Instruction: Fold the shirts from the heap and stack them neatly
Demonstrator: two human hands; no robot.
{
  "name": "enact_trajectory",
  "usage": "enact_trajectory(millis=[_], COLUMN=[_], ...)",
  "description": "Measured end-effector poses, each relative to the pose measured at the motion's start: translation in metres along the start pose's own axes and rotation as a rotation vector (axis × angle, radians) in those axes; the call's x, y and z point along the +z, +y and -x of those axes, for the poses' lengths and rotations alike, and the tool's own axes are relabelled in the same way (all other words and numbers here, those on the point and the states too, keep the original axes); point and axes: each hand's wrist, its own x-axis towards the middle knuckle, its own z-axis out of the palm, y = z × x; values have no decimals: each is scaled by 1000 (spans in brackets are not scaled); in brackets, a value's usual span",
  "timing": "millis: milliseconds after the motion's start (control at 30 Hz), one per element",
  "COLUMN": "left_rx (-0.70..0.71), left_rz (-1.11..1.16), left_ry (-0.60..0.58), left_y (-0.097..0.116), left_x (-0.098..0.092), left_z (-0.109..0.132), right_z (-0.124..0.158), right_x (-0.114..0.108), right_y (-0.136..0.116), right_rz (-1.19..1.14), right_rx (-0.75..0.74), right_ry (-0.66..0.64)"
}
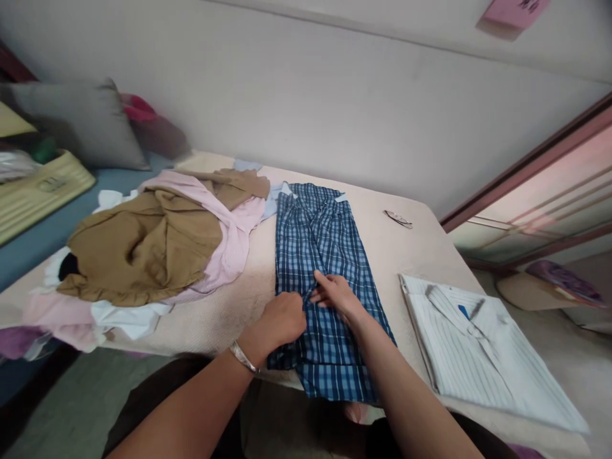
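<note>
A blue plaid garment (335, 236) lies lengthwise on the light-coloured table (401, 255), its lower end hanging over the front edge. My left hand (285, 317), with a bracelet at the wrist, is closed at the garment's left side; what its fingers hold is hidden. My right hand (336, 294) rests over the middle of the garment, thumb apart from the fingers. To the right lies a folded striped shirt (482, 350). A heap of clothes with a brown garment (153, 248) on top and a pink one (229, 255) sits to the left.
Eyeglasses (398, 219) lie near the table's back right. Behind the table stands a white wall (306, 95). At the far left are a grey cushion (81, 121) and a yellow basket (43, 194). A round container (535, 290) stands beyond the table at right.
</note>
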Motion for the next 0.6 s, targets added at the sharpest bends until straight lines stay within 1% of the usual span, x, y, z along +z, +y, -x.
enact_trajectory(millis=[67,133,167,233,300,367,433,467,533,600], left_rx=[6,4,4,18,53,73,82,88,101,83], left_rz=[-12,-18,-21,-28,-37,-41,-40,-38,-30,-8], left_ry=[18,16,10,2,0,-1,0,4,15,17], left_y=[-3,-5,-6,-7,-7,-8,-8,-8,-8,-8], left_x=[-2,-3,-3,-2,0,2,3,4,4,5], left_z=[-1,-1,-1,0,1,2,2,2,2,2], right_z=[-14,-28,-33,-40,-41,-39,-37,-35,-33,-31], right_x=[8,15,18,24,30,35,39,41,46,53], right_y=[-8,-19,-25,-35,-43,-46,-47,-48,-48,-51], right_rz=[-98,-84,-28,186,475,688,800,835,905,999], right_rx=[-24,-65,-104,-227,-358,-405,-428,-462,-569,-657], right_ry=[110,187,211,238,214,183,187,193,169,118])
